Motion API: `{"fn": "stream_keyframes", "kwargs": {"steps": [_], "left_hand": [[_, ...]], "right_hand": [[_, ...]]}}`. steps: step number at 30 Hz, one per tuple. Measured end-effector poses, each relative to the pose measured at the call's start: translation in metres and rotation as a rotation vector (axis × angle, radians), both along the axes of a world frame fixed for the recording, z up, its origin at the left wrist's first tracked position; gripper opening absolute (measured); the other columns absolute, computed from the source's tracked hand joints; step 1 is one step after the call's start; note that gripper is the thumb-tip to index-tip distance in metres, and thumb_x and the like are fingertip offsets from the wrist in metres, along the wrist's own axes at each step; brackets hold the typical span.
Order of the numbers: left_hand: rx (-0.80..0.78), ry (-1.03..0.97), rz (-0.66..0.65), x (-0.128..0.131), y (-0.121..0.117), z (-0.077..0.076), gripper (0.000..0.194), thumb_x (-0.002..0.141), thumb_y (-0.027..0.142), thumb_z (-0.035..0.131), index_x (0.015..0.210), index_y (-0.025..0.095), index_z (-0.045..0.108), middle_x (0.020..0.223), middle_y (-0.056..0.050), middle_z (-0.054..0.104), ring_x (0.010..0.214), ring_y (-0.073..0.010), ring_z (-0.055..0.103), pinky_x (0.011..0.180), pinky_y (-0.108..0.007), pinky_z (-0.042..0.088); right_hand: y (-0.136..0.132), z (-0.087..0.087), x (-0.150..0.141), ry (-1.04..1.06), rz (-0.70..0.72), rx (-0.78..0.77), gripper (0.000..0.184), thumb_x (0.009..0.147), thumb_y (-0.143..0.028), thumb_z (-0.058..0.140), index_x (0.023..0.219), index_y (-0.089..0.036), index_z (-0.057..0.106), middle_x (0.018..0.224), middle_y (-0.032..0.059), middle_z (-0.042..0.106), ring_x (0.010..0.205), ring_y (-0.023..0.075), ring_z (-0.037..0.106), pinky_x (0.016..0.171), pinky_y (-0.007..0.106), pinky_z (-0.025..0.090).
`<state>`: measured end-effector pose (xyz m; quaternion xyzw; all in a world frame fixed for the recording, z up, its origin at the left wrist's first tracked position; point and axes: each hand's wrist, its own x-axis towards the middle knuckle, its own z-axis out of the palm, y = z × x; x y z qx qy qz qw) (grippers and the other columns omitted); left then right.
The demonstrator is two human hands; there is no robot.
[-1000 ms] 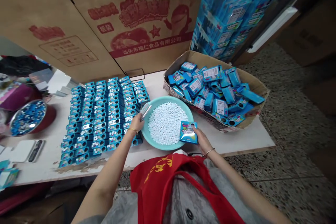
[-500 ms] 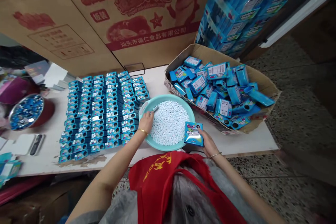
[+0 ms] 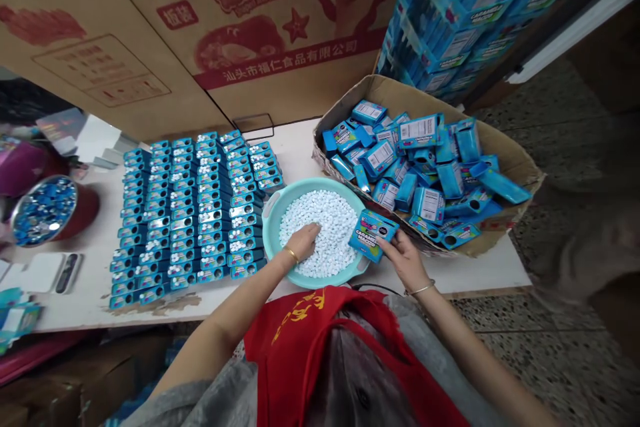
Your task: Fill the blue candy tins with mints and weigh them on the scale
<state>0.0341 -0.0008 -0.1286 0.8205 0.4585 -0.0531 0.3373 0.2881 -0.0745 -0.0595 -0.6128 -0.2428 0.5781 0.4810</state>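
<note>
My left hand (image 3: 302, 243) is down among the small white candies (image 3: 327, 220) in a light turquoise basin (image 3: 270, 227). Its fingers are closed on a small metal scoop, which is now hidden by the hand and the candies. My right hand (image 3: 404, 257) grips a blue candy box (image 3: 371, 235) by its lower right side, thumb on the printed front. The box is tilted above the basin's right rim, printed face up.
Rows of upright blue boxes (image 3: 193, 213) with round openings stand left of the basin. An open carton (image 3: 520, 177) heaped with blue boxes is at right. Large cardboard boxes (image 3: 165, 67) close off the back. A red bucket (image 3: 87, 210) of shiny wrapped pieces stands far left.
My left hand has moved from the basin's left rim down and right into the candies, and the scoop has gone from sight. My right hand has turned the candy box to a slant.
</note>
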Motion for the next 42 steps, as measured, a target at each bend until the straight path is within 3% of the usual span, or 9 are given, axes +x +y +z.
{"fn": "stream_keyframes", "kwargs": {"steps": [4,7,16,20,27,32,35,37,42], "left_hand": [[-0.025,-0.062,0.052,0.007,-0.001,0.003,0.054,0.073,0.004,0.046,0.126,0.014,0.048,0.124,-0.012,0.055,0.112,-0.0231,0.054,0.098,-0.034,0.043],[-0.035,-0.107,0.080,-0.003,0.003,0.021,0.050,0.076,0.008,0.048,0.125,0.018,0.049,0.120,-0.009,0.058,0.108,-0.0215,0.056,0.096,-0.035,0.044],[-0.055,-0.198,-0.008,-0.030,0.026,0.129,0.037,0.089,0.028,0.047,0.124,0.019,0.050,0.114,-0.010,0.058,0.106,-0.0227,0.055,0.095,-0.037,0.043],[-0.063,-0.111,-0.111,-0.017,0.033,0.164,0.036,0.086,0.021,0.047,0.122,0.020,0.052,0.114,-0.009,0.058,0.108,-0.0229,0.054,0.095,-0.036,0.042],[0.046,0.232,-0.218,0.025,0.038,0.202,0.041,0.082,0.014,0.055,0.122,0.020,0.050,0.107,-0.010,0.057,0.093,-0.0260,0.061,0.080,-0.035,0.046],[0.166,0.411,-0.397,0.050,0.030,0.228,0.024,0.088,0.007,0.040,0.104,0.013,0.057,0.089,-0.010,0.062,0.079,-0.0210,0.064,0.069,-0.032,0.048],[0.247,0.412,-0.438,0.042,0.031,0.225,0.023,0.091,0.009,0.036,0.097,0.013,0.058,0.088,-0.010,0.062,0.080,-0.0194,0.062,0.069,-0.031,0.047],[0.324,0.412,-0.369,0.023,0.035,0.208,0.022,0.092,0.013,0.037,0.102,0.015,0.057,0.091,-0.009,0.062,0.086,-0.0207,0.060,0.073,-0.033,0.047],[0.193,0.481,-0.094,-0.030,0.039,0.118,0.026,0.091,0.008,0.037,0.105,0.016,0.057,0.100,-0.013,0.058,0.099,-0.0252,0.056,0.083,-0.041,0.044]], "right_hand": [[0.006,0.001,-0.003,-0.124,0.032,0.137,0.058,0.072,-0.042,0.071,0.123,-0.023,0.051,0.124,0.0080,0.062,0.113,0.0228,0.058,0.103,0.041,0.043],[0.007,-0.002,0.001,-0.223,0.064,0.193,0.055,0.074,-0.042,0.069,0.121,-0.021,0.051,0.123,0.0084,0.061,0.111,0.0232,0.058,0.102,0.042,0.043],[0.026,0.000,-0.009,-0.767,0.348,0.411,0.038,0.085,-0.032,0.052,0.121,-0.020,0.052,0.115,0.0134,0.058,0.111,0.0274,0.055,0.097,0.044,0.044],[0.033,-0.001,-0.022,-0.821,0.457,0.475,0.040,0.086,-0.023,0.047,0.126,-0.022,0.048,0.123,0.0128,0.056,0.116,0.0274,0.053,0.099,0.045,0.044],[0.027,-0.012,-0.034,-0.901,0.532,0.578,0.044,0.085,-0.018,0.047,0.129,-0.019,0.047,0.125,0.0136,0.056,0.121,0.0275,0.050,0.103,0.046,0.043],[0.024,-0.020,-0.038,-0.895,0.528,0.617,0.044,0.087,-0.018,0.047,0.130,-0.017,0.045,0.124,0.0149,0.056,0.120,0.0280,0.050,0.101,0.047,0.045],[0.024,-0.023,-0.037,-0.876,0.508,0.609,0.043,0.086,-0.017,0.046,0.129,-0.017,0.045,0.124,0.0156,0.056,0.119,0.0281,0.050,0.101,0.048,0.045],[0.025,-0.025,-0.034,-0.853,0.480,0.591,0.042,0.086,-0.016,0.046,0.128,-0.018,0.045,0.123,0.0155,0.055,0.119,0.0280,0.051,0.101,0.049,0.044],[0.027,-0.026,-0.023,-0.765,0.352,0.542,0.039,0.087,-0.022,0.049,0.126,-0.020,0.046,0.122,0.0143,0.056,0.115,0.0271,0.053,0.098,0.047,0.045]]}}
